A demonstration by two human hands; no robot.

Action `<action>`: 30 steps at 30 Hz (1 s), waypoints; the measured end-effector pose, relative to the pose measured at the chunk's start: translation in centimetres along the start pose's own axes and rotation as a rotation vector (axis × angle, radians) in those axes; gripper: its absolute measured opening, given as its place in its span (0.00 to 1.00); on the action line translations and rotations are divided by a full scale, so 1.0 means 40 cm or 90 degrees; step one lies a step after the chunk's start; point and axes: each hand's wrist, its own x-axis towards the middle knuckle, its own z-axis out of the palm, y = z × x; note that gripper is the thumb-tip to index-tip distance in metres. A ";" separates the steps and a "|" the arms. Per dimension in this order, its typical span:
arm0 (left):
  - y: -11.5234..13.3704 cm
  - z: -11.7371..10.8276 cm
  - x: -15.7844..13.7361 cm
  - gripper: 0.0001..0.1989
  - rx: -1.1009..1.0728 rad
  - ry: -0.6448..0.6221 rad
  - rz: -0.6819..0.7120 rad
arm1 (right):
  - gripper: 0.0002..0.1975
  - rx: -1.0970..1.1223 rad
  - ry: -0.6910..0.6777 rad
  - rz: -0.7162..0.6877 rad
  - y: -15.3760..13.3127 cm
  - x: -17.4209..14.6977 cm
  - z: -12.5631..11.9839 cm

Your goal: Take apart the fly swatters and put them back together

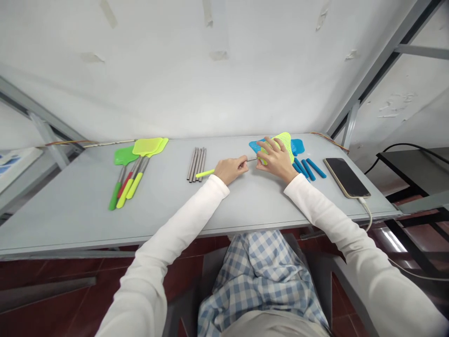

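Note:
My left hand [229,170] is closed around a fly swatter's metal rod [252,160]. Its yellow-green handle [205,173] sticks out to the left, past my wrist. At the rod's other end my right hand [275,161] grips the perforated yellow-green swatter head [286,140] near its neck, fingers partly spread over it. The join itself is hidden by my fingers. Partly covered behind this hand are blue swatter heads [298,147]. Several blue handles [316,168] lie just to the right of my right wrist.
Several metal rods [197,164] lie side by side left of my hands. Further left are fly swatters with a green head [124,155] and yellow-green heads [147,146]. A phone [346,177] with a white cable [366,210] is at the right, before a white wall [210,93].

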 end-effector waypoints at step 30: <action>0.053 -0.075 -0.065 0.17 0.109 -0.059 0.099 | 0.20 -0.021 -0.016 -0.056 0.001 -0.053 -0.017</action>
